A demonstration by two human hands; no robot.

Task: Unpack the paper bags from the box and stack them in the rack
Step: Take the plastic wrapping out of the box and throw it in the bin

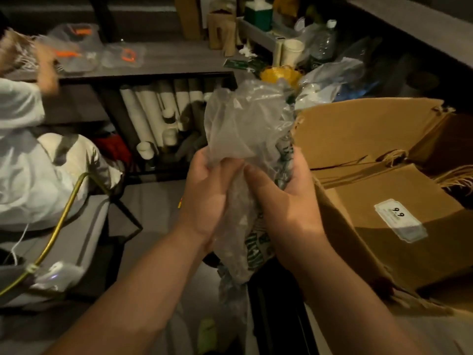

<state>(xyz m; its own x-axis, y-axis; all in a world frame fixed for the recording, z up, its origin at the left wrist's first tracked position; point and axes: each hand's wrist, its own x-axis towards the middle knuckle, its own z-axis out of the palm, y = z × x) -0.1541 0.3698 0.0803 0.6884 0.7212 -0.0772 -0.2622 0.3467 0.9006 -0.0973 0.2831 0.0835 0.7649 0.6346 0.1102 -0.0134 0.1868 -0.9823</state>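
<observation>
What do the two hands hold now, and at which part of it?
Both hands hold a crumpled clear plastic bag. The left hand and right hand grip it around its bunched middle; its loose top stands above them.

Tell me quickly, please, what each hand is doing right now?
Left hand: fingers curled round the crumpled clear plastic wrap.
Right hand: gripping the same plastic wrap from the other side.

clear plastic wrap [238, 124] | white cup stacks [153, 116] under shelf | yellow hose [61, 224] | plastic bottle [323, 42]
</observation>
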